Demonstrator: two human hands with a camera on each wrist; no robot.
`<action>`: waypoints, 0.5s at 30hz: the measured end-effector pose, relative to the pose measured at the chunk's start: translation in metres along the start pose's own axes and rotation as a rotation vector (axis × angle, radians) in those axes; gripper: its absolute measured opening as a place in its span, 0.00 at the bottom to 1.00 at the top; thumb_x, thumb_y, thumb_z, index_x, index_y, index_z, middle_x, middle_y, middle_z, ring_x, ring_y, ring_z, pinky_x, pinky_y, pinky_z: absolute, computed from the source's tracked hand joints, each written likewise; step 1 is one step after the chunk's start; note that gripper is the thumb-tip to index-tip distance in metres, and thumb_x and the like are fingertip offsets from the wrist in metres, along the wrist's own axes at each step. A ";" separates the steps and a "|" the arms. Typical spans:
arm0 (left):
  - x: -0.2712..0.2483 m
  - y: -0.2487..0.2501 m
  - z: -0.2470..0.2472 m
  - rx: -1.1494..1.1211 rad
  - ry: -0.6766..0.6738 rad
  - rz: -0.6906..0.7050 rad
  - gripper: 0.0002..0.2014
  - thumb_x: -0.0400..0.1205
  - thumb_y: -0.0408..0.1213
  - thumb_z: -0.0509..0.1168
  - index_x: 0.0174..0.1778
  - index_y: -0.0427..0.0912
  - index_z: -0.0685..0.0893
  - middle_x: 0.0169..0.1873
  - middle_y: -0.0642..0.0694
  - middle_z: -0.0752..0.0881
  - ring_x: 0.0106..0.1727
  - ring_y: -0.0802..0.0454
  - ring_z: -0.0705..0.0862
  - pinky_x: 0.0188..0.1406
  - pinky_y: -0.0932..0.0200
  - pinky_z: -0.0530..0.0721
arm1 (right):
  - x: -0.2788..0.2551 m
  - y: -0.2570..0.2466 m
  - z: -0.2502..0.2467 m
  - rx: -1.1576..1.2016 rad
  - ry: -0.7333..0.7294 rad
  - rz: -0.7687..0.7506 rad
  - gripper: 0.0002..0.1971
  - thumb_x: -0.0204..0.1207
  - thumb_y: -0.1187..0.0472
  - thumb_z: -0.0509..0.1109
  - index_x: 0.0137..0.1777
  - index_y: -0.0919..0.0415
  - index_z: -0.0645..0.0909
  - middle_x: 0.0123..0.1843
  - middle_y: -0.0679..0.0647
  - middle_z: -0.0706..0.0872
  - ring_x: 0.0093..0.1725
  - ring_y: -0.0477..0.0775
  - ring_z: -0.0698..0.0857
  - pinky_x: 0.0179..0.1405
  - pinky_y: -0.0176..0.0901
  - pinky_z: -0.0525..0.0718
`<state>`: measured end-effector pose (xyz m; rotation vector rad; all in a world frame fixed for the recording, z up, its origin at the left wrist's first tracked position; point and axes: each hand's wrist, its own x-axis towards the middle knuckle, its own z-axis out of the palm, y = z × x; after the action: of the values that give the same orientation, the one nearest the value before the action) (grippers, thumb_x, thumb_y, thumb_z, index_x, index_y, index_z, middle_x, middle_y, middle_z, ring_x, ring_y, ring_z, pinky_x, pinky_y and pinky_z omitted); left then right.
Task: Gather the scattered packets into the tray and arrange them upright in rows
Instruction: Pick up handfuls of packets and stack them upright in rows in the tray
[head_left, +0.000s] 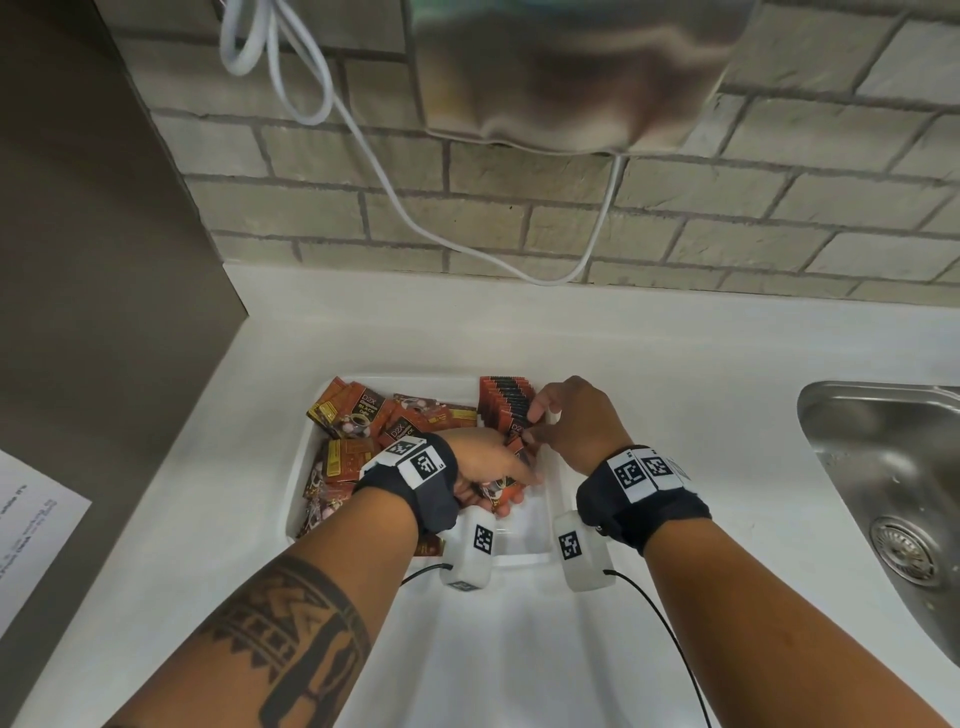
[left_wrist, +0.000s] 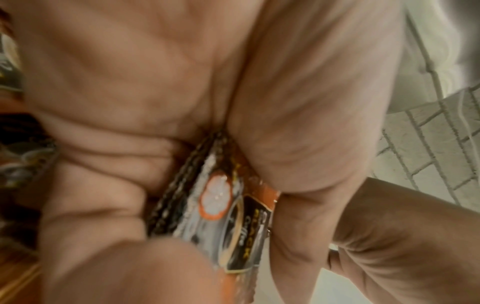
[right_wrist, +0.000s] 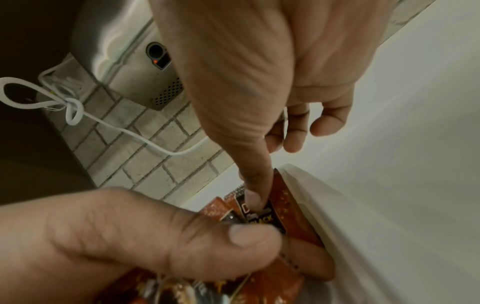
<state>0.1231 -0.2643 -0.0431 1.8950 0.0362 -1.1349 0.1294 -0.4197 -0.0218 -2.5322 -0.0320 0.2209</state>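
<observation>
A white tray (head_left: 524, 560) sits on the white counter. Several orange-and-black packets stand upright in a row (head_left: 506, 402) along its far right side. More packets lie loose in a pile (head_left: 363, 415) in the left half. My left hand (head_left: 511, 493) is inside the tray and grips a small stack of packets (head_left: 496, 487), pressed between thumb and fingers (left_wrist: 103, 205) in the left wrist view, where the stack (left_wrist: 228, 216) shows edge-on. My right hand (head_left: 534, 426) pinches a packet (right_wrist: 262, 218) at the near end of the row, beside the tray wall (right_wrist: 324, 205).
A steel sink (head_left: 893, 467) is set into the counter at the right. A white cable (head_left: 467, 244) hangs from a wall-mounted appliance (head_left: 561, 78) on the brick wall behind. A dark panel (head_left: 104, 208) bounds the left, with a printed sheet (head_left: 31, 519) below it.
</observation>
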 end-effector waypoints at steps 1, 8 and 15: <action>0.000 0.000 0.000 -0.004 -0.003 0.001 0.11 0.86 0.41 0.69 0.55 0.36 0.84 0.42 0.42 0.87 0.34 0.51 0.86 0.23 0.66 0.83 | 0.000 0.000 0.000 0.002 0.001 0.001 0.07 0.70 0.63 0.81 0.44 0.54 0.86 0.52 0.51 0.78 0.50 0.51 0.79 0.47 0.38 0.72; 0.000 -0.003 -0.001 -0.015 -0.027 0.004 0.10 0.86 0.43 0.71 0.49 0.38 0.85 0.43 0.41 0.87 0.35 0.51 0.87 0.26 0.64 0.86 | -0.003 0.003 -0.002 0.004 0.003 -0.011 0.09 0.70 0.64 0.79 0.42 0.49 0.84 0.52 0.51 0.78 0.51 0.51 0.79 0.48 0.39 0.72; 0.001 -0.003 -0.001 -0.016 -0.014 0.013 0.09 0.87 0.41 0.68 0.50 0.38 0.83 0.40 0.43 0.86 0.34 0.52 0.86 0.23 0.66 0.83 | -0.005 0.003 -0.004 -0.027 0.013 -0.014 0.08 0.74 0.65 0.74 0.42 0.50 0.83 0.54 0.53 0.80 0.52 0.51 0.81 0.49 0.37 0.72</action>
<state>0.1230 -0.2625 -0.0462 1.8702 0.0246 -1.1362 0.1247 -0.4248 -0.0192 -2.5593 -0.0482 0.1998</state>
